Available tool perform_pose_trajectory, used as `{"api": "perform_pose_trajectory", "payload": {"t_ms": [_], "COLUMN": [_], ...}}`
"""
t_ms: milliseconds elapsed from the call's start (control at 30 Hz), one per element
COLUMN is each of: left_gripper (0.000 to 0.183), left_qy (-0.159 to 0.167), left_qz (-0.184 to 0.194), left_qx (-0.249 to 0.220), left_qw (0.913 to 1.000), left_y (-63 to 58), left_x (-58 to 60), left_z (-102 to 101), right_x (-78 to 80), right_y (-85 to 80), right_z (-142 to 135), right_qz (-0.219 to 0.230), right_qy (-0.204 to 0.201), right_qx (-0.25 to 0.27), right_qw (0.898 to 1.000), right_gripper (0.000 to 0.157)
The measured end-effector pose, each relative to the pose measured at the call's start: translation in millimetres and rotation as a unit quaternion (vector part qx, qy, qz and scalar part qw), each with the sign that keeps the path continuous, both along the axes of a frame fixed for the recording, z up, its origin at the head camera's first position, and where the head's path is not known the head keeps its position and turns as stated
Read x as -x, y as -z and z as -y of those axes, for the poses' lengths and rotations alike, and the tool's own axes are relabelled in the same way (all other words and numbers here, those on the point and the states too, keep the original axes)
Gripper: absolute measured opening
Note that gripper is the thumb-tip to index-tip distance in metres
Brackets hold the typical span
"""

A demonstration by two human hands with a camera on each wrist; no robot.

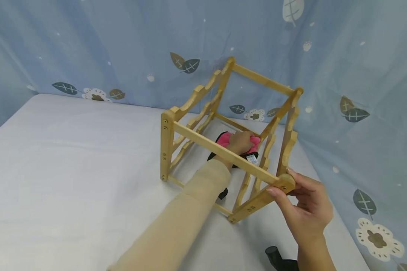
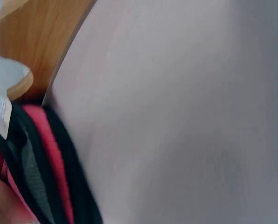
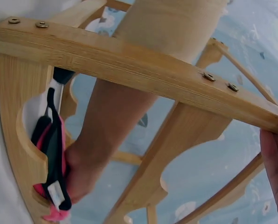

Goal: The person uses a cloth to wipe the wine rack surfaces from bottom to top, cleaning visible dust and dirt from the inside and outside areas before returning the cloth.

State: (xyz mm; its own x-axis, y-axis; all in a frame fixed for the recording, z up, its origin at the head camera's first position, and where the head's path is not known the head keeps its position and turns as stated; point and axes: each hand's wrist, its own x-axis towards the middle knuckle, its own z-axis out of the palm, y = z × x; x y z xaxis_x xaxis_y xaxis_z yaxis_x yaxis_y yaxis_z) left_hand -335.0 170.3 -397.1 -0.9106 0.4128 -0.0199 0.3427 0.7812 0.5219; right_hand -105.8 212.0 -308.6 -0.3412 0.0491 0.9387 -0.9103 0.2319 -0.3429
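Note:
A light wooden rack (image 1: 225, 150) with scalloped side bars stands on the white surface. My left arm, in a cream sleeve, reaches down into it under the front top bar. Inside, my left hand (image 1: 240, 142) grips a pink padded cloth piece (image 1: 224, 139) with black edging and a white tag. The same cloth piece (image 2: 50, 158) lies beside the rack's scalloped wood in the left wrist view, with only part of the hand visible. My right hand (image 1: 308, 205) pinches the rack's near right top corner between thumb and fingers.
A small black end (image 1: 223, 194) shows by the sleeve within the rack's base. A bent black tube-like piece (image 1: 278, 259) lies below my right hand, partly hidden by the wrist. A blue curtain (image 1: 122, 49) with leaf prints hangs behind and to the right.

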Motion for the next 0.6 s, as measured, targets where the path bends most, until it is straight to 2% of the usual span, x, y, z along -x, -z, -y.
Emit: {"api": "perform_pose_trajectory", "payload": {"t_ms": [133,233,367,433,500,600], "left_gripper": [0.037,0.036,0.039,0.040,0.037,0.026], "left_qy": [0.053,0.100,0.151,0.159,0.164,0.170], "left_qz": [0.048,0.082,0.090,0.081,0.090,0.132], "left_qx": [-0.001,-0.019,-0.046,-0.046,-0.048,-0.053], "left_qw": [0.9974,0.9914,0.9834,0.9829,0.9812,0.9752], "left_y": [-7.9,-8.7,-3.8,-2.9,-5.3,-12.7], "left_x": [-2.4,-0.7,3.3,3.0,-0.1,-8.0], "left_z": [9,16,26,31,37,43], "right_x": [-0.3,-0.1,2.2,3.3,3.9,3.8], "right_y": [-1.2,-1.2,-0.3,0.5,1.2,1.5], "right_z": [-3,-3,-1,1,2,2], "right_qz": [0.001,0.004,0.002,0.001,0.000,-0.001], "right_qy": [0.007,0.016,0.011,0.004,-0.005,-0.006], "right_qx": [-0.017,-0.026,-0.024,-0.020,-0.016,-0.011], "right_qw": [1.000,1.000,1.000,1.000,1.000,1.000], "right_gripper": [0.046,0.047,0.047,0.047,0.047,0.047]}}
